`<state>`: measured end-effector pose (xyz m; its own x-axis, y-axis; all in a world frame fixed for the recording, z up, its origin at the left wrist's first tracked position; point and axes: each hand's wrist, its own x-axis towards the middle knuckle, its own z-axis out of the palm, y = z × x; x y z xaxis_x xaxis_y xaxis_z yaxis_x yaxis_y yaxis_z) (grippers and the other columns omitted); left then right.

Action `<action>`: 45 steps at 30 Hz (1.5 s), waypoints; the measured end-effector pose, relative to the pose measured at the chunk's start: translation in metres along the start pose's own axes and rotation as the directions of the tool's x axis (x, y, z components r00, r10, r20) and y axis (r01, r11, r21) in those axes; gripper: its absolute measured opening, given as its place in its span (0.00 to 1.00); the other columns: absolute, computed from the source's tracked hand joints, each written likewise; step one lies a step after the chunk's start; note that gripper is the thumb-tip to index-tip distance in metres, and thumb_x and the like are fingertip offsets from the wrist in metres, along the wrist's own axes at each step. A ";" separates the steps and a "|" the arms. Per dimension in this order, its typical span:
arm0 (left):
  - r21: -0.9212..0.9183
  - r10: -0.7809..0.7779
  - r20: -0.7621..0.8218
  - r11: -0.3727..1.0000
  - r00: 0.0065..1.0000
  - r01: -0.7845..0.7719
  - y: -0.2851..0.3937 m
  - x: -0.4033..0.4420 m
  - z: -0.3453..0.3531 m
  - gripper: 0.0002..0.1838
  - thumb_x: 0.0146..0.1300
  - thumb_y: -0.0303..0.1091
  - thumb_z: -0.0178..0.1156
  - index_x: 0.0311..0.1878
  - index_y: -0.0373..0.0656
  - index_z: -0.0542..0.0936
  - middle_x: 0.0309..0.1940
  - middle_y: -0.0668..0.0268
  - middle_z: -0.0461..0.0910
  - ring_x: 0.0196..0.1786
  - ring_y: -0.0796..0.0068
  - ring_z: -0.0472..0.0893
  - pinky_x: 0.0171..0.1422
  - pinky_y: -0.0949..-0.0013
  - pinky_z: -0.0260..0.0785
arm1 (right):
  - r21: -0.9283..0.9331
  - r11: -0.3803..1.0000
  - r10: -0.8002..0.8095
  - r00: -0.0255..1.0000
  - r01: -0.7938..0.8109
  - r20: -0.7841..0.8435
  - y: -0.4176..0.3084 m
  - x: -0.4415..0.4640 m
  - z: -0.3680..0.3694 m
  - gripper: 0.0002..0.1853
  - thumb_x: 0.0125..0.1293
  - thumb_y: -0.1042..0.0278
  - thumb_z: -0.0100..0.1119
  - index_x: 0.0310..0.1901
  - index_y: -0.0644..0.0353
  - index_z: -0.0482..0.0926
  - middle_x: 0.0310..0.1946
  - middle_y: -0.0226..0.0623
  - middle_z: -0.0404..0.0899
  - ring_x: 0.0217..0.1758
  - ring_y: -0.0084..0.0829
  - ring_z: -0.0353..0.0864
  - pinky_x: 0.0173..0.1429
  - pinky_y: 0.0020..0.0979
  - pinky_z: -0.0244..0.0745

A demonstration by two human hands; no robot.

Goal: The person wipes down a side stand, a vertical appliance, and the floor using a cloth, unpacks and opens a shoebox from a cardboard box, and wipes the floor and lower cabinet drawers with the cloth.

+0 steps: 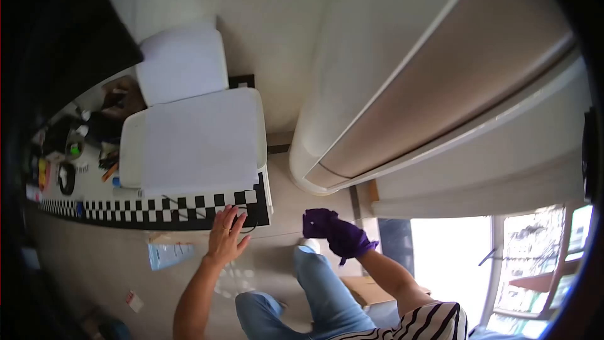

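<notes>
My left hand (226,236) is bare, with a ring on one finger. Its fingers are apart and hold nothing, at the black-and-white checkered edge (148,211) of the table. A thin dark wire or frame shows beside the fingers. Purple fabric that looks like a glove (321,223) covers my right hand (340,233), which is over the floor to the right of the table. Its finger shape is unclear, and I cannot tell whether it holds anything. A white sheet (198,141) lies on a pale tray-like surface on the table, nearest to my left hand.
A second white-covered panel (182,66) stands behind the sheet. Small items and a black round object (67,178) lie at the table's left. A tall rounded white-and-beige unit (402,101) rises at the right. A blue packet (170,255) and a cardboard box (358,289) are lower down.
</notes>
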<state>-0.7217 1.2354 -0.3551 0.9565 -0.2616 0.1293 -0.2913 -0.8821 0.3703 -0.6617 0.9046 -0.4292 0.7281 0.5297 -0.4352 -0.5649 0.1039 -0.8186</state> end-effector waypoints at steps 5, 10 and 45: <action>0.293 0.254 0.322 0.890 0.912 -0.350 -0.056 0.012 0.005 0.36 0.41 0.34 0.63 0.59 0.57 0.64 0.61 0.63 0.55 0.66 0.62 0.52 0.68 0.54 0.45 | 0.304 0.948 -0.008 0.958 0.099 -0.286 0.134 0.090 -0.065 0.27 0.50 0.68 0.59 0.54 0.58 0.66 0.49 0.46 0.69 0.54 0.41 0.67 0.58 0.37 0.61; 0.309 0.382 0.233 0.843 0.894 -0.440 -0.070 0.006 0.018 0.29 0.41 0.26 0.58 0.52 0.56 0.71 0.58 0.64 0.60 0.65 0.63 0.55 0.68 0.54 0.46 | -0.100 0.972 -0.223 0.706 0.212 -0.673 0.287 0.203 -0.118 0.27 0.50 0.69 0.58 0.54 0.57 0.66 0.49 0.46 0.69 0.54 0.42 0.68 0.58 0.36 0.61; 0.535 0.453 0.127 0.718 0.882 -0.445 -0.071 -0.010 0.020 0.25 0.35 0.48 0.63 0.38 0.48 0.71 0.42 0.59 0.68 0.42 0.58 0.69 0.43 0.54 0.61 | -0.913 -0.240 -0.259 0.885 0.329 0.387 0.319 0.436 -0.093 0.23 0.51 0.72 0.49 0.53 0.62 0.66 0.45 0.52 0.71 0.55 0.45 0.66 0.56 0.43 0.65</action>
<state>-0.7099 1.2925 -0.4004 0.7141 -0.6802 0.1656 -0.6258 -0.7262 -0.2845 -0.4885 1.0902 -0.9144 0.6400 0.7679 -0.0281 0.7301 -0.6192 -0.2890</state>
